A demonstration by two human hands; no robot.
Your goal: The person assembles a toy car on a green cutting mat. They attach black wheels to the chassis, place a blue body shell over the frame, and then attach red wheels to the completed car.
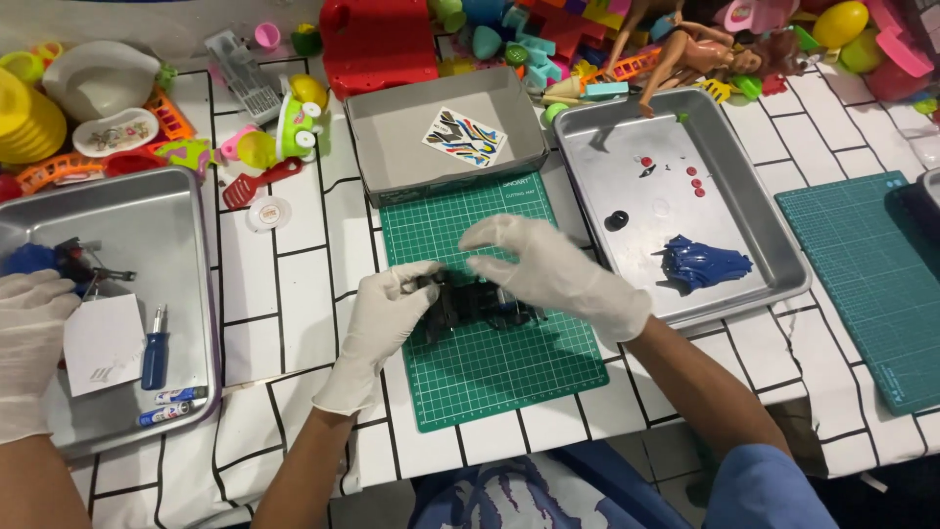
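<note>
Left hand: my left hand [377, 323] wears a white glove and its fingers are curled around the left end of the black toy car frame [477, 302], holding it.
Right hand: my right hand [553, 274], gloved too, sits over the right part of the frame with the fingers loosely bent; I cannot tell if it grips the frame or only touches it.
Toy car frame: I see it low over the green cutting mat [490, 362], about in the middle (partly hidden by my hands).
Mat: it lies on the white surface [294, 313] with black brick lines.
Grey box: the grey box [392, 147] sits just behind the mat, with a colourful sticker sheet [465, 137] inside.
Right tray: the metal tray [764, 235] holds a blue car shell [703, 263], a black ring [617, 219] and small red bits [693, 178].
Left tray: another metal tray [186, 196] holds a blue screwdriver [155, 351] and a white paper [102, 343]; another person's gloved hand [29, 343] rests at its edge.
Far back: a pile of bright toys [548, 39].
</note>
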